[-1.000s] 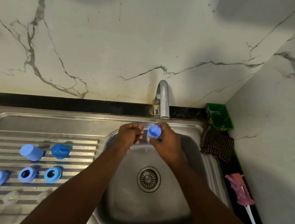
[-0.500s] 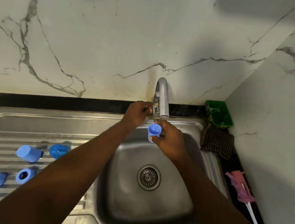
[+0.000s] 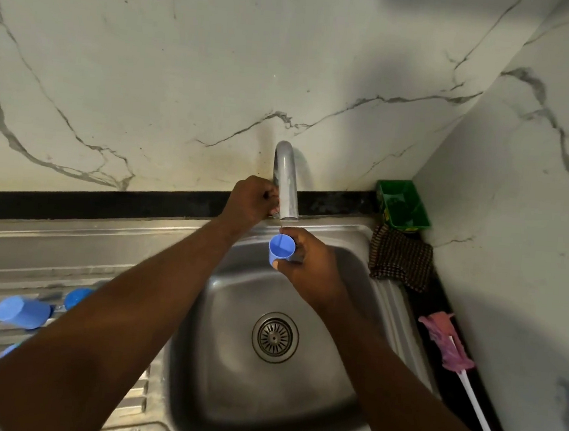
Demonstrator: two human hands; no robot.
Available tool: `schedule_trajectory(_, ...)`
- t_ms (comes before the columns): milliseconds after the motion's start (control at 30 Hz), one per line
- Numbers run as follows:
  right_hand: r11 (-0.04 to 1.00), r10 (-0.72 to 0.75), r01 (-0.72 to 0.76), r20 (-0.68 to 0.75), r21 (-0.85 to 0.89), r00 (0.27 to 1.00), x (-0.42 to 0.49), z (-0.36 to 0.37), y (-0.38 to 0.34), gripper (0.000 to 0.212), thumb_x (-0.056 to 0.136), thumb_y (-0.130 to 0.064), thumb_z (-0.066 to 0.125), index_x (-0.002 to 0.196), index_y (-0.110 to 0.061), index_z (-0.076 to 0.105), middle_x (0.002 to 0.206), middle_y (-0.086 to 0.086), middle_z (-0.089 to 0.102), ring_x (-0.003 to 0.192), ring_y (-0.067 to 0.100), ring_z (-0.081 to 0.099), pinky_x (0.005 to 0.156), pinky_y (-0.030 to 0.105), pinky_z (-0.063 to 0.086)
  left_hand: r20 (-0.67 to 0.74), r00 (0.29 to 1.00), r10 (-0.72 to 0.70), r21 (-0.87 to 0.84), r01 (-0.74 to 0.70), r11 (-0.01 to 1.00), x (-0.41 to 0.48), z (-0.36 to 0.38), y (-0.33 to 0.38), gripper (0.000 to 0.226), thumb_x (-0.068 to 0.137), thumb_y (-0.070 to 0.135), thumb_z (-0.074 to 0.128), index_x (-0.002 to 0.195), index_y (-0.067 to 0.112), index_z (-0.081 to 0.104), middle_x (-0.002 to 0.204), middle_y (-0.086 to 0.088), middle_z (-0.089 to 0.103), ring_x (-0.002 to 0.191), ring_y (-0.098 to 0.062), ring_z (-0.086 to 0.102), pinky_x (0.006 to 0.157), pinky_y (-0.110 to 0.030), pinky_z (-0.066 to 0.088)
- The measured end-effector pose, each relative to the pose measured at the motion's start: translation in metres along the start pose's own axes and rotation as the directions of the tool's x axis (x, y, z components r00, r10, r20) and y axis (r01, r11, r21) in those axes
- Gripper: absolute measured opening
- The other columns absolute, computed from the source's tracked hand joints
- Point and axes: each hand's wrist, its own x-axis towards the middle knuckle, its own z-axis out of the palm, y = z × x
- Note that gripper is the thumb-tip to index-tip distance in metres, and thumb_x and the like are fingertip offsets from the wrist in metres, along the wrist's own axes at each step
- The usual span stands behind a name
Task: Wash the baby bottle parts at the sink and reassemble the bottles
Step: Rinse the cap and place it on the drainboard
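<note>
My R hand [image 3: 309, 265] grip's grasping blue cap [image 3: 282, 246], open end up, under tap [image 3: 287, 184]. L hand [image 3: 248, 200] grip's curled on tap, its 9 o'clock side.

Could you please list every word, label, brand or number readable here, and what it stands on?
No text can be read.
The blue cap, the tap and the sink show no writing.
A yellowish patch under the green tub may be a label, but it is too blurred to read.
</note>
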Motion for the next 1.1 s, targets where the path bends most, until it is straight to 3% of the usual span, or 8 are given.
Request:
schedule_trajectory(167,0.997,0.057,-0.056,-0.013,0.052,0.998,-0.001,0.006,0.005,0.036,0.077,-0.008,0.079,0.106,-0.023,0.063,0.098,-0.009,0.07,0.092,0.01,0.067,0.083,0.023,0.053,-0.049,0.999,-0.021,0.0,0.021,1.0,-0.007,0.003,0.007,0.016,0.092,0.005,0.06,0.084,-0.004,0.07,0.076,-0.009,0.063,0.068,-0.018,0.051,0.057,-0.016,0.035)
schedule_trajectory(267,0.992,0.107,-0.105,-0.027,0.063,0.994,-0.004,0.006,0.011,0.03,0.077,-0.011,0.078,0.102,-0.022,0.066,0.096,-0.008,0.072,0.089,0.009,0.067,0.081,0.026,0.053,-0.119,0.973,-0.197,-0.276,0.159,0.948,-0.029,0.018,0.006,0.016,0.092,0.008,0.058,0.08,0.008,0.069,0.074,-0.005,0.066,0.069,-0.019,0.058,0.064,-0.024,0.044)
schedule_trajectory(367,0.985,0.165,-0.166,0.017,0.04,0.986,-0.012,0.003,0.016,0.025,0.082,-0.019,0.077,0.105,-0.018,0.071,0.096,-0.003,0.074,0.089,0.013,0.07,0.081,0.031,0.056,0.12,0.929,-0.349,-0.632,0.343,0.695,-0.069,0.042,-0.006,0.016,0.094,0.011,0.064,0.08,0.017,0.07,0.073,-0.005,0.069,0.069,-0.022,0.066,0.066,-0.03,0.058)
schedule_trajectory(467,0.963,0.263,-0.255,0.088,-0.093,0.961,-0.02,0.001,0.025,0.021,0.085,-0.025,0.075,0.103,-0.014,0.073,0.092,0.001,0.074,0.085,0.016,0.07,0.079,0.034,0.055,0.475,0.799,-0.369,-0.66,0.601,0.45,-0.106,0.056,-0.015,0.009,0.099,0.018,0.06,0.101,0.012,0.068,0.09,-0.009,0.072,0.082,-0.022,0.068,0.081,-0.037,0.06)
schedule_trajectory(567,0.935,0.335,-0.317,0.1,-0.159,0.937,-0.031,0.007,0.033,0.023,0.084,-0.03,0.074,0.1,-0.013,0.074,0.09,0.003,0.073,0.084,0.019,0.07,0.078,0.037,0.058,0.537,0.751,-0.386,-0.68,0.655,0.328,-0.128,0.06,-0.026,0.012,0.1,0.018,0.058,0.102,0.01,0.067,0.092,-0.009,0.073,0.084,-0.022,0.07,0.089,-0.04,0.057)
schedule_trajectory(633,0.909,0.401,-0.384,0.093,-0.159,0.911,-0.038,0.01,0.034,0.028,0.084,-0.033,0.075,0.1,-0.011,0.072,0.091,0.004,0.07,0.078,0.021,0.069,0.062,0.033,0.057,0.576,0.72,-0.388,-0.668,0.688,0.284,-0.139,0.059,-0.028,0.015,0.102,0.018,0.055,0.094,0.012,0.067,0.086,-0.006,0.073,0.082,-0.021,0.069,0.085,-0.037,0.056)
schedule_trajectory(733,0.883,0.462,-0.43,0.179,-0.189,0.869,-0.047,0.01,0.025,0.03,0.088,-0.034,0.072,0.093,-0.005,0.071,0.08,0.008,0.067,0.057,0.022,0.066,0.044,0.023,0.047,0.641,0.667,-0.381,-0.63,0.74,0.236,-0.154,0.06,-0.029,0.021,0.103,0.018,0.05,0.095,0.008,0.066,0.089,-0.01,0.072,0.084,-0.024,0.068,0.082,-0.039,0.056)
schedule_trajectory(1100,0.882,0.452,-0.408,0.176,-0.238,0.875,-0.075,-0.001,0.005,0.027,0.092,-0.031,0.067,0.094,-0.004,0.07,0.08,0.005,0.065,0.072,0.033,0.072,0.072,0.041,0.061,0.618,0.724,-0.308,-0.633,0.69,0.35,-0.186,0.051,-0.018,0.024,0.101,0.024,0.059,0.118,0.007,0.065,0.111,-0.017,0.073,0.102,-0.031,0.072,0.083,-0.046,0.061)
